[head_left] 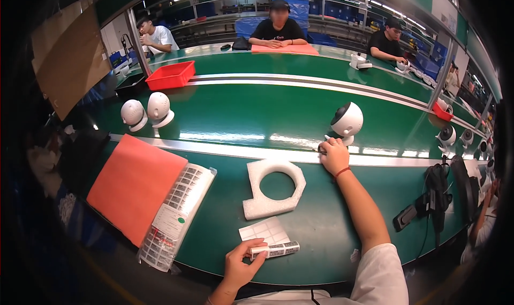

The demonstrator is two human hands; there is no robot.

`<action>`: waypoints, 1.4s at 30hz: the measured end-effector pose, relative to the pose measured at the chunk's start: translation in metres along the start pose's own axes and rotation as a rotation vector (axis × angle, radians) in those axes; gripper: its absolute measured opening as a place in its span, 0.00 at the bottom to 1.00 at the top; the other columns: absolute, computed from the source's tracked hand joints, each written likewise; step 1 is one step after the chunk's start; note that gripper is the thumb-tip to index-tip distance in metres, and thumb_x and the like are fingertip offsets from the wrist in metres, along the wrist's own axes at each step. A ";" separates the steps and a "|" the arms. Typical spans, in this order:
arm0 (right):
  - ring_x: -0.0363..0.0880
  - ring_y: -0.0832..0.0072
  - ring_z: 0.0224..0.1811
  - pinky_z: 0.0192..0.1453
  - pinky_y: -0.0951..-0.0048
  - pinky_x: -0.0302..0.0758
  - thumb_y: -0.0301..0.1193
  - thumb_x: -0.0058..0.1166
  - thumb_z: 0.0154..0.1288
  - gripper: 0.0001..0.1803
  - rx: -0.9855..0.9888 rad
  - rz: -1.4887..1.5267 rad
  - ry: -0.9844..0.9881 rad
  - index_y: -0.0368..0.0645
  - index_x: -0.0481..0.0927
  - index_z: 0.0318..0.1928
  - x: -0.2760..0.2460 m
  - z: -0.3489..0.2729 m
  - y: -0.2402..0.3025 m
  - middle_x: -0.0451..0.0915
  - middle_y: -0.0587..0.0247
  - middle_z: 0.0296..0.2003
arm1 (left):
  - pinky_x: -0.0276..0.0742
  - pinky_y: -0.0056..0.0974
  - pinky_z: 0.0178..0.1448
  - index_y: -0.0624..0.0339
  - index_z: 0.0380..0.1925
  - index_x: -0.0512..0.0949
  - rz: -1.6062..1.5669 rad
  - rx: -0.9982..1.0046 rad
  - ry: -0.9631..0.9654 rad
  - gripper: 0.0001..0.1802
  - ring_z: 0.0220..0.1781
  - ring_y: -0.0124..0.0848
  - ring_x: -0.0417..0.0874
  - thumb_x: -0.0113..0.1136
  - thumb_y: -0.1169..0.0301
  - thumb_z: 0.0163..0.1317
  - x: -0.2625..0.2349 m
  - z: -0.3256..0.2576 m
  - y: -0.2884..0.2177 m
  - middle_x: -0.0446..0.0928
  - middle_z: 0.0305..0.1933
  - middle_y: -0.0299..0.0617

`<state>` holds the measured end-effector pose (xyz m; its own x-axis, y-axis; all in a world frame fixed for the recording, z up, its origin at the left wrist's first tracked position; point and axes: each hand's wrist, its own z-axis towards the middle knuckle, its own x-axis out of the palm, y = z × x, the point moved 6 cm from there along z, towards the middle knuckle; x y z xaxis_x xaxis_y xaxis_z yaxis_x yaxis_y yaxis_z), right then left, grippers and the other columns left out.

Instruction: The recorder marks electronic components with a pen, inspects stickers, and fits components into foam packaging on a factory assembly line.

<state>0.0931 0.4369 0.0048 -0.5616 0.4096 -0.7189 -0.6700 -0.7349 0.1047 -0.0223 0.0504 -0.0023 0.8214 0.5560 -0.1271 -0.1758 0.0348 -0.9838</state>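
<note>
My left hand [245, 265] pinches a curled sheet of printed labels [282, 249] close to the bench's front edge. Under and behind that roll lies a flat pale sticker sheet [265, 230] with a grid of cells. Stretched forward over the metal strip, my right hand [335, 154] has its fingers drawn together at the foot of a white round-headed camera [349, 118] with a dark front. A small dark bit shows at those fingertips; what they grip is unclear. Between my hands and farther back lies a white foam ring [252, 190] with a round hole.
At left, an orange-red sheet [136, 184] lies by a stack of label sheets [182, 198]. Two more white cameras [159, 108] stand beyond, near a red bin [171, 76]. Black straps and a dark device [409, 215] lie at right. Several people sit across the green line [241, 104].
</note>
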 end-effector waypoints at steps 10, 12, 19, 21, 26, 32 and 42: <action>0.77 0.63 0.39 0.44 0.63 0.70 0.28 0.59 0.45 0.03 -0.024 -0.046 -0.044 0.50 0.78 0.24 -0.004 0.001 0.004 0.77 0.65 0.30 | 0.80 0.29 0.40 0.64 0.44 0.80 0.040 0.020 -0.005 0.14 0.39 0.27 0.86 0.67 0.75 0.57 -0.001 0.001 -0.008 0.85 0.40 0.44; 0.78 0.63 0.37 0.43 0.64 0.70 0.28 0.59 0.45 0.03 -0.015 -0.049 -0.024 0.50 0.78 0.24 -0.004 0.003 0.003 0.76 0.65 0.29 | 0.80 0.29 0.40 0.63 0.45 0.80 0.082 0.037 0.028 0.15 0.39 0.27 0.86 0.66 0.75 0.57 -0.001 0.001 -0.009 0.85 0.40 0.43; 0.77 0.63 0.33 0.40 0.63 0.70 0.29 0.59 0.45 0.02 0.017 -0.047 0.015 0.49 0.80 0.24 -0.007 0.001 -0.002 0.76 0.65 0.27 | 0.79 0.29 0.43 0.65 0.46 0.79 0.086 0.027 0.075 0.15 0.40 0.24 0.84 0.65 0.78 0.57 0.003 0.003 -0.016 0.85 0.40 0.43; 0.77 0.63 0.34 0.38 0.62 0.71 0.30 0.60 0.46 0.02 0.046 -0.023 0.016 0.48 0.80 0.23 -0.007 0.002 -0.005 0.76 0.64 0.27 | 0.79 0.29 0.39 0.61 0.46 0.80 0.118 0.070 0.061 0.15 0.36 0.25 0.85 0.66 0.74 0.58 0.003 0.004 -0.018 0.85 0.38 0.42; 0.77 0.62 0.35 0.37 0.61 0.73 0.30 0.59 0.48 0.03 -0.014 -0.003 -0.065 0.47 0.80 0.24 -0.002 0.004 0.006 0.77 0.63 0.28 | 0.79 0.28 0.38 0.61 0.45 0.80 0.134 0.056 0.018 0.15 0.36 0.24 0.85 0.67 0.75 0.57 -0.001 0.000 -0.013 0.85 0.39 0.42; 0.78 0.62 0.35 0.39 0.62 0.74 0.29 0.60 0.46 0.02 0.043 0.033 -0.020 0.48 0.81 0.24 -0.009 0.000 -0.006 0.79 0.64 0.29 | 0.79 0.28 0.39 0.62 0.49 0.78 0.105 0.057 0.053 0.19 0.36 0.23 0.84 0.68 0.75 0.56 0.004 0.002 -0.015 0.85 0.39 0.42; 0.77 0.61 0.35 0.37 0.61 0.74 0.30 0.60 0.49 0.02 0.044 -0.029 -0.010 0.48 0.83 0.25 -0.010 0.002 -0.001 0.78 0.62 0.28 | 0.79 0.28 0.39 0.62 0.50 0.76 0.087 0.054 0.044 0.20 0.35 0.25 0.85 0.67 0.76 0.57 0.001 0.001 -0.016 0.85 0.40 0.43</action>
<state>0.0979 0.4347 0.0134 -0.5464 0.4356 -0.7153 -0.7067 -0.6981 0.1147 -0.0193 0.0506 0.0139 0.8245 0.5219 -0.2186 -0.2757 0.0332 -0.9607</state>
